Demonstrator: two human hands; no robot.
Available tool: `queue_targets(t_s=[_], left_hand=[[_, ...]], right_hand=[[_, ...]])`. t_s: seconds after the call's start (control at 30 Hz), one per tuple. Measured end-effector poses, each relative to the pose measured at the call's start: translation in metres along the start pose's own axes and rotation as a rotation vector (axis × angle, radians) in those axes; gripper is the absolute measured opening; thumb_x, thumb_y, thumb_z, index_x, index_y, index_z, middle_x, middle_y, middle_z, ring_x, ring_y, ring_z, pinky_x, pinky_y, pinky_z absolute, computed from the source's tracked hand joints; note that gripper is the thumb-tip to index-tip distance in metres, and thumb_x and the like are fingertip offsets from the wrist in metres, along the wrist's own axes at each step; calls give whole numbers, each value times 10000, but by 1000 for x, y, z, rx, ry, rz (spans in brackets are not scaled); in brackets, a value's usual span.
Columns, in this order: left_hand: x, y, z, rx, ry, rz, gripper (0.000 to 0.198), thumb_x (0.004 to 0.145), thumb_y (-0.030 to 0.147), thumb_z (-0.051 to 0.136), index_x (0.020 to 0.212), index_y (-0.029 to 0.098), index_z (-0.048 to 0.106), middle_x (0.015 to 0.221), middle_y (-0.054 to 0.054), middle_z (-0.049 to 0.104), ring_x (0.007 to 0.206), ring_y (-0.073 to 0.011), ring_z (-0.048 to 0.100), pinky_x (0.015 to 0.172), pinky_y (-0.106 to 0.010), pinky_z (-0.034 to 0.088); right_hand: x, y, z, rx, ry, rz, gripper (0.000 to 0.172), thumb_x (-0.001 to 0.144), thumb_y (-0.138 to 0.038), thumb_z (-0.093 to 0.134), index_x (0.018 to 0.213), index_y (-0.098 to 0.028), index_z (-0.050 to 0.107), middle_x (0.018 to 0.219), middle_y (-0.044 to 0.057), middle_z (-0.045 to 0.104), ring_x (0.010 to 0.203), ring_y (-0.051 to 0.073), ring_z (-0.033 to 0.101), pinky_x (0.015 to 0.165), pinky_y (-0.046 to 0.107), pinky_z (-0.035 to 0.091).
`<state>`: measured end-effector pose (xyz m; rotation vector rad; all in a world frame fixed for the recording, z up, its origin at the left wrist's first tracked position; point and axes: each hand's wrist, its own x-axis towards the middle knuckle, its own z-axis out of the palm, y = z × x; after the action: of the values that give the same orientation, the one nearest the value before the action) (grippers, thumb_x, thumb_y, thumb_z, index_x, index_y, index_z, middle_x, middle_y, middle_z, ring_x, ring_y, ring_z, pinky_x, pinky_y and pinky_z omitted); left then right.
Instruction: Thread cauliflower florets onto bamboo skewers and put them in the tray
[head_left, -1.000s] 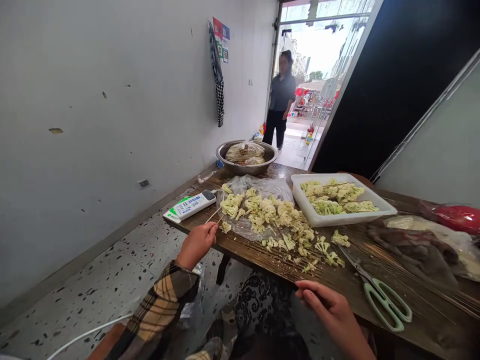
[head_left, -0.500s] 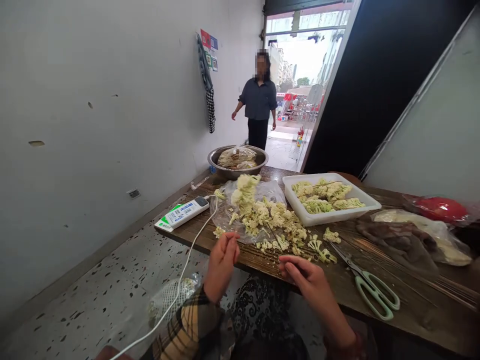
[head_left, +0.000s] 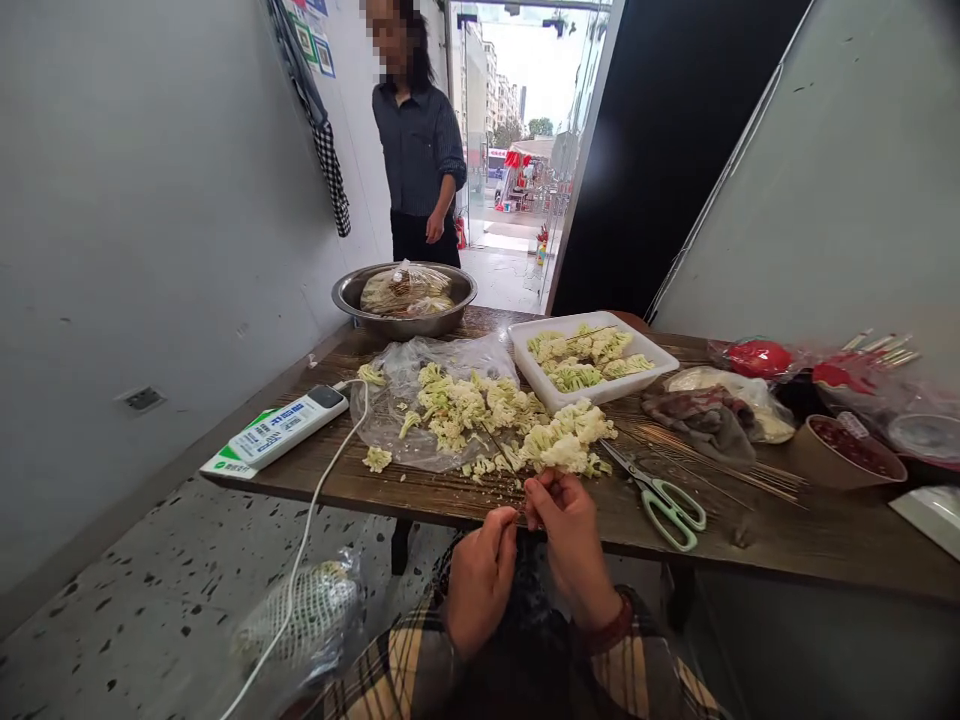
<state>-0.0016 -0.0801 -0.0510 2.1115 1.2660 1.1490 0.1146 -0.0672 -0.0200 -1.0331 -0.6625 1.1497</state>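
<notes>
My left hand is closed, thumb and fingertips pinched beside the other hand over the table's front edge. My right hand is closed too, its fingertips just below a thick row of cauliflower florets. These florets look threaded on a bamboo skewer running down to both hands, though fingers hide most of the stick. Loose cauliflower pieces lie heaped on a clear plastic bag straight ahead. Green-handled scissors rest to the right, blades pointing at the florets.
A white tray holds cauliflower skewers. Behind stands a metal basin with bagged food. Bare skewers, a cloth and a tub lie right. A white device trails a cable. A person stands beyond.
The raised cauliflower has moved from above my left hand to above my right. My hands have come together. The view has shifted right, and the person is closer, near the basin.
</notes>
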Motion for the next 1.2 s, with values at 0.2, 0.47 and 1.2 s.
queue_targets(t_s=[0.2, 0.47, 1.2], left_hand=[[-2, -2, 6, 25, -2, 75, 195, 933, 180, 358, 1040, 185, 521, 856, -43, 712, 741, -147, 681, 640, -238, 491], [-12, -9, 10, -69, -47, 43, 197, 916, 200, 389, 1032, 181, 546, 892, -62, 696, 784, -163, 667, 682, -259, 488], [35, 23, -14, -928, -262, -545, 299, 821, 442, 589, 797, 149, 541, 625, 26, 528, 444, -40, 365, 425, -184, 245]], right_hand=[[0, -2, -5, 91, 60, 31, 269, 684, -358, 766, 729, -176, 573, 623, -46, 583, 537, 73, 507, 492, 199, 397], [1, 0, -8, 72, 49, 37, 210, 673, -312, 776, 741, -172, 634, 645, -32, 632, 519, 72, 495, 500, 208, 400], [-2, 3, -16, 80, -145, 37, 216, 615, -292, 817, 796, -200, 744, 770, 20, 734, 734, 182, 650, 750, 320, 512]])
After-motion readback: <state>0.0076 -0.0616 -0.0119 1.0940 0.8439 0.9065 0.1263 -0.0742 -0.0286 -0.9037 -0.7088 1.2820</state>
